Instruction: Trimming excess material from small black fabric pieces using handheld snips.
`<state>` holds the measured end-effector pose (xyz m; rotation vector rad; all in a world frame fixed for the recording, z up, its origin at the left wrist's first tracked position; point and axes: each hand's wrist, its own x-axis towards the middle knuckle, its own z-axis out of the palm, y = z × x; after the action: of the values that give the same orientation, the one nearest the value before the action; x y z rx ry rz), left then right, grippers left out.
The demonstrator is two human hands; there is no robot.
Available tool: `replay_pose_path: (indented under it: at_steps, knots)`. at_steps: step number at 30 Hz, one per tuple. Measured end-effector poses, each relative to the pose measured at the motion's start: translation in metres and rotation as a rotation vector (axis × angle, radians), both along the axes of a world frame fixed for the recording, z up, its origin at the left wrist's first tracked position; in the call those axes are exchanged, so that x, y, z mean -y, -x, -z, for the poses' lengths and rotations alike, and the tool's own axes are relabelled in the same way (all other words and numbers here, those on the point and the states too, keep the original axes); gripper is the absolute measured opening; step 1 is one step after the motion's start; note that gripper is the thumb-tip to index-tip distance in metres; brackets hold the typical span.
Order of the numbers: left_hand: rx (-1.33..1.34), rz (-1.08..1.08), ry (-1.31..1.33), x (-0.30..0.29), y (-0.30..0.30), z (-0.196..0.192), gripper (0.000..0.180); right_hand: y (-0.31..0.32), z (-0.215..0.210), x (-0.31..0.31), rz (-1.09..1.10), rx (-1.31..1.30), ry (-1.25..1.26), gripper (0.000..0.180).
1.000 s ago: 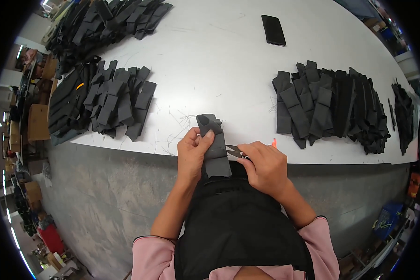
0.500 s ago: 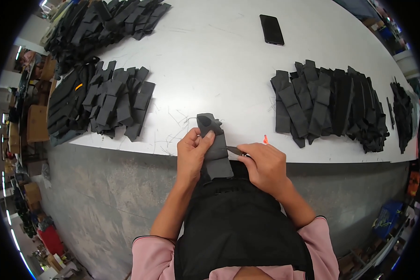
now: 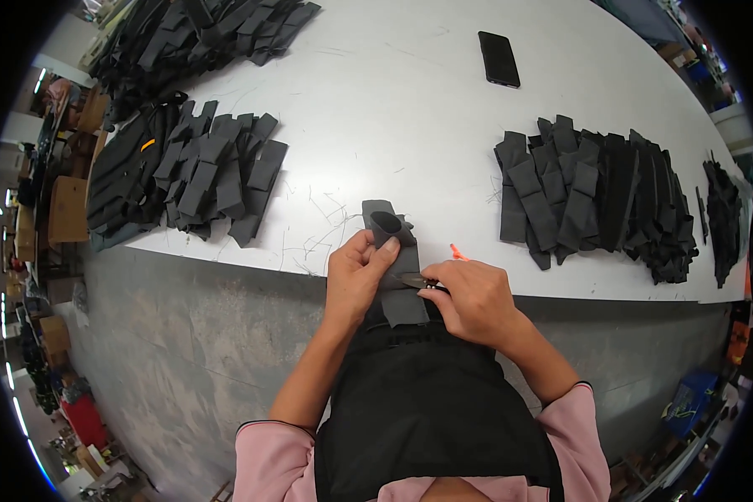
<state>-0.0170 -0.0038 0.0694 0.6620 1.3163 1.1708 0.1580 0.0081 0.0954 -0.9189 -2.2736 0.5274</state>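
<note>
My left hand (image 3: pixel 356 278) pinches a dark grey fabric strip (image 3: pixel 406 308) at the table's front edge, thumb on top. The strip's upper end curls into an open loop, and its lower end hangs over the edge above my black apron (image 3: pixel 435 402). In my right hand (image 3: pixel 475 303) is a pair of thread snips (image 3: pixel 412 280), fingers closed round it. Its dark blades point left and lie across the middle of the strip. Whether they touch a thread is too small to tell. A small orange-red piece (image 3: pixel 456 251) shows just beyond my right knuckles.
Grey strips lie in a left pile (image 3: pixel 217 171) and a right pile (image 3: pixel 552 188) on the white table (image 3: pixel 376 125). More dark pieces (image 3: pixel 192 38) are heaped far left. A black phone (image 3: pixel 499 58) lies at the back. Loose threads (image 3: pixel 314 222) are scattered left of my hands.
The snips' blades have moved left, from the strip's right edge to over its middle. The strip's upper end has turned, so its loop opening now shows.
</note>
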Motion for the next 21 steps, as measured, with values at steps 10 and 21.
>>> replay_pose_path:
  at_steps: [10,21]
  knots:
    - [-0.025,0.023,-0.006,0.001,0.003,0.001,0.015,0.008,0.004,0.003,0.017,-0.021,0.085,0.022]
    - [0.097,-0.004,0.051,-0.005,0.003,0.001,0.015,0.009,-0.001,0.014,0.172,-0.185,0.330,0.025]
